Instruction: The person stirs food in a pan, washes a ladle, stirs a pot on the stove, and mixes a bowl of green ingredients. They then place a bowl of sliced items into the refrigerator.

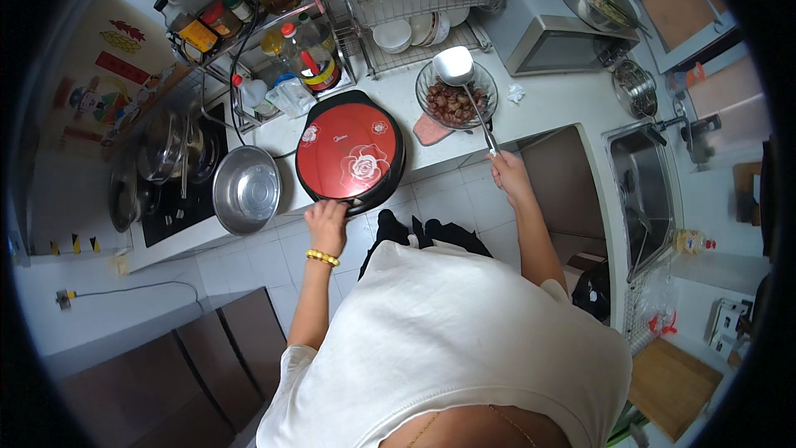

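My right hand (511,177) is closed round the handle of a metal spatula (454,66). The spatula's blade is over the rim of a glass bowl (425,99) with reddish-brown sliced food (457,104) in it. A pink cloth (430,130) lies partly beneath the bowl. My left hand (328,224) is at the front handle of a round electric griddle (349,149) with a red, rose-patterned lid, which is down. The fingers' undersides are hidden, so whether they grip the handle is unclear.
Left of the griddle, a steel basin (247,190) stands by the cooktop (180,214), near the counter edge. Behind are a rack of bottles (305,56) and a wire dish rack (423,6). A microwave (559,43) and a sink (640,193) are on the right.
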Tool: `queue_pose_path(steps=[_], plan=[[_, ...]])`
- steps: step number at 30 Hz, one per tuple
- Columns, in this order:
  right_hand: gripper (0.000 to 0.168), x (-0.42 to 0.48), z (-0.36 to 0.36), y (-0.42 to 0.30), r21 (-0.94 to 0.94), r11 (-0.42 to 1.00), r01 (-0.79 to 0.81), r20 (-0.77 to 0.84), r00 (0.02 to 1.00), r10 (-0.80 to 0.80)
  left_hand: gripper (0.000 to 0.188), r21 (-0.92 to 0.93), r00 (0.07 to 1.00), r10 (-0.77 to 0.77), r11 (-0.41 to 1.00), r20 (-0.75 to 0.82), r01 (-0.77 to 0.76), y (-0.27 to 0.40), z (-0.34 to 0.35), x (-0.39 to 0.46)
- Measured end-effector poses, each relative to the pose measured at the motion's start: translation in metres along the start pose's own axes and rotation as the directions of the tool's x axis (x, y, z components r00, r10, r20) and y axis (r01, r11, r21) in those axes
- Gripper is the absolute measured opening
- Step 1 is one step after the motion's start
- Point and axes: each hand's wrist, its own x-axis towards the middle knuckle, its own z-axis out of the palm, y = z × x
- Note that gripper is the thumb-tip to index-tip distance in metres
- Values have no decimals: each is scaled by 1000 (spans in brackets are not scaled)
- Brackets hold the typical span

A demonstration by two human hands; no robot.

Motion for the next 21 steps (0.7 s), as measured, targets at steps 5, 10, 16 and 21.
queue_pose_path(steps=[5, 10, 16, 21], plan=[[11, -15, -36, -5, -54, 987, 148, 14, 989, -148, 34, 51, 997, -48, 997, -66, 52, 11, -41, 35], [17, -25, -59, -7, -142, 978, 154, 47, 988, -148, 31, 31, 982, -37, 999, -188, 43, -3, -78, 87], [16, -42, -63, 6, -221, 949, 224, 105, 973, -205, 23, 137, 958, -46, 987, -281, 88, -52, -106, 175], [20, -57, -52, 26, -269, 949, 164, 79, 986, -148, 22, 299, 952, -219, 913, -212, 276, -83, -115, 252]])
